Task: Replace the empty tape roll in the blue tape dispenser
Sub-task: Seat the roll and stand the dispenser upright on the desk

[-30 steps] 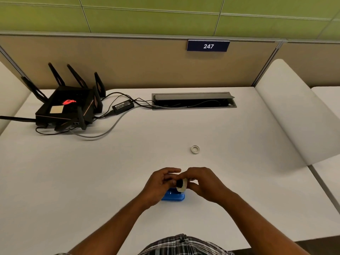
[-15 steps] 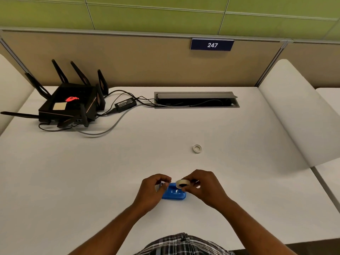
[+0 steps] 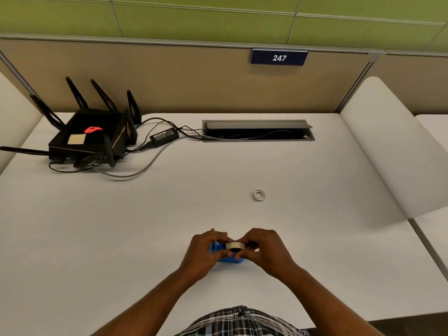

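Note:
The blue tape dispenser (image 3: 228, 257) lies on the white desk near its front edge, between my two hands. My left hand (image 3: 202, 254) grips its left side. My right hand (image 3: 265, 251) pinches a full cream tape roll (image 3: 234, 246) on its black hub, held directly over the dispenser and touching or nearly touching it. A small, thin, empty tape ring (image 3: 259, 195) lies flat on the desk farther back, apart from both hands. Most of the dispenser is hidden by my fingers.
A black router (image 3: 89, 139) with antennas, its power brick (image 3: 164, 136) and cables sit at the back left. An open cable tray (image 3: 257, 132) is set into the desk at the back. A white curved divider (image 3: 392, 151) rises on the right.
My hands came closer together. The left hand closed onto the dispenser's left side, and the right hand lowered the tape roll onto the dispenser.

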### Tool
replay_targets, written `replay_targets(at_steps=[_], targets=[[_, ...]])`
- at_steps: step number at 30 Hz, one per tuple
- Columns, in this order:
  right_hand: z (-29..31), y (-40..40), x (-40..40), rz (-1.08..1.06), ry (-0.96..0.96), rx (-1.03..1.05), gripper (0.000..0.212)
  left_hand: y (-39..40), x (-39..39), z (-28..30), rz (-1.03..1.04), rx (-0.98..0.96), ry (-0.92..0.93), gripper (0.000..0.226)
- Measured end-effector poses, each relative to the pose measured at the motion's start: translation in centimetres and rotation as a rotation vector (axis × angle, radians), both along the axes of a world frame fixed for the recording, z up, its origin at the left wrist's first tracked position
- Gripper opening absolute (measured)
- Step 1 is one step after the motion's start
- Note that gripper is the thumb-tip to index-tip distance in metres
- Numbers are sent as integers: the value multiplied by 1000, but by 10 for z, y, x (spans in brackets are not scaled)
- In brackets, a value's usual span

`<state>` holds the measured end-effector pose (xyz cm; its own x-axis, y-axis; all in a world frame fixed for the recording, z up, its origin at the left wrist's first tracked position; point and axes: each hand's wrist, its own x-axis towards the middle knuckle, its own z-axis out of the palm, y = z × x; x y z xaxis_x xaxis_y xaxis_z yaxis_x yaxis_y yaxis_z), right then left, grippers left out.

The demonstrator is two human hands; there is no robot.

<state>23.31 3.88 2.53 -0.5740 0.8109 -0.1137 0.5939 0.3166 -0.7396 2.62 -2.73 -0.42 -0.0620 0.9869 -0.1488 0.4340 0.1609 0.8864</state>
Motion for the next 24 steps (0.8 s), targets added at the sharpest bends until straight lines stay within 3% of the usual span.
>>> replay_targets(at_steps=[24], targets=[[-4,-4,0,-57,13,94,19,1,5,-1,55,81,-49,27]])
